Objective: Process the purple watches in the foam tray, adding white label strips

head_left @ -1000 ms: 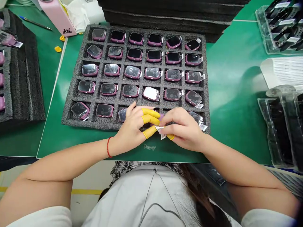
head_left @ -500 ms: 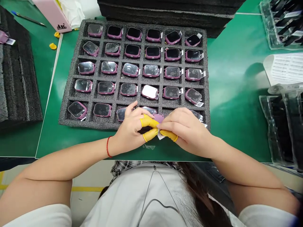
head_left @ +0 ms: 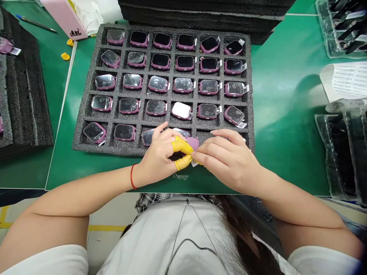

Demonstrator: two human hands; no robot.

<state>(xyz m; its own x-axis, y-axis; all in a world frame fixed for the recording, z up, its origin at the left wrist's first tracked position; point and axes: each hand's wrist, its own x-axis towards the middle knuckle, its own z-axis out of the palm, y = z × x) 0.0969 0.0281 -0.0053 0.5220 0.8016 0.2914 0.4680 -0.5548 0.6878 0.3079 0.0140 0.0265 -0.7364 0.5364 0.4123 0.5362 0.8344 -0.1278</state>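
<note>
My left hand, with yellow finger cots on thumb and forefinger, grips a purple smartwatch just over the front edge of a foam tray. A small white label sticks out below it. My right hand is closed at the same spot, its fingertips pinched together at the label; its thumb in a yellow cot is mostly hidden. Around them, the tray's compartments hold several more purple watches, most with dark screens and white tags; one has a white face.
A crumpled piece of clear film lies near the table edge. Black foam stacks stand behind and left. To the right are clear plastic trays and a printed paper. A pen lies at upper left.
My right hand has rolled over, so its fingers now cover the yellow-cotted thumb and its little-finger side is raised. My left hand and the watch have barely shifted.
</note>
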